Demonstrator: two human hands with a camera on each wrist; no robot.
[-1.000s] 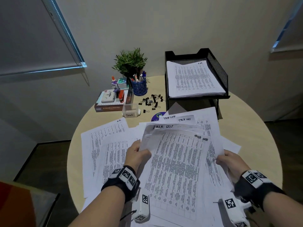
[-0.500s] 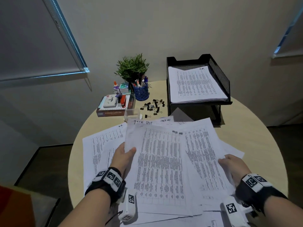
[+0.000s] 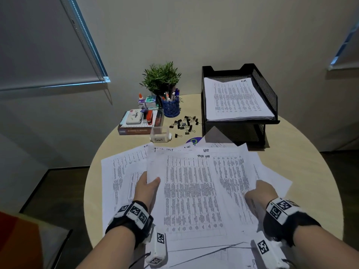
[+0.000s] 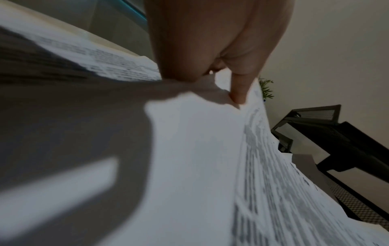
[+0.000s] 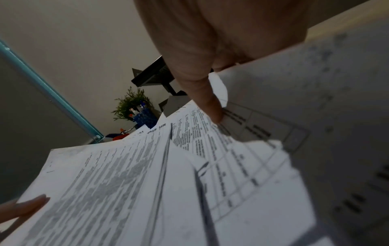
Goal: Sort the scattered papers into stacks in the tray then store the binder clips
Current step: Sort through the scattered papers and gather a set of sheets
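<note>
A loose bundle of printed papers (image 3: 196, 191) is held over the round table (image 3: 303, 152). My left hand (image 3: 148, 183) pinches the bundle's left edge, thumb on top, as the left wrist view shows (image 4: 238, 93). My right hand (image 3: 260, 191) grips the right edge, thumb on the sheets (image 5: 212, 108). More sheets (image 3: 118, 171) lie scattered beneath on the left. The black mesh tray (image 3: 266, 94) at the back right holds a stack of papers (image 3: 237, 100) on its top tier. Black binder clips (image 3: 184, 124) lie scattered left of the tray.
A small clear box labelled "Small" (image 3: 160, 135) stands near the clips. Behind it are a book with stationery on top (image 3: 138, 123), a blue pen cup (image 3: 171, 106) and a potted plant (image 3: 160, 78). An orange chair (image 3: 17, 243) is at the lower left.
The bundle has been lowered and flattened between my hands, and my left hand has slid a little left and down along its edge. The view has tilted down slightly.
</note>
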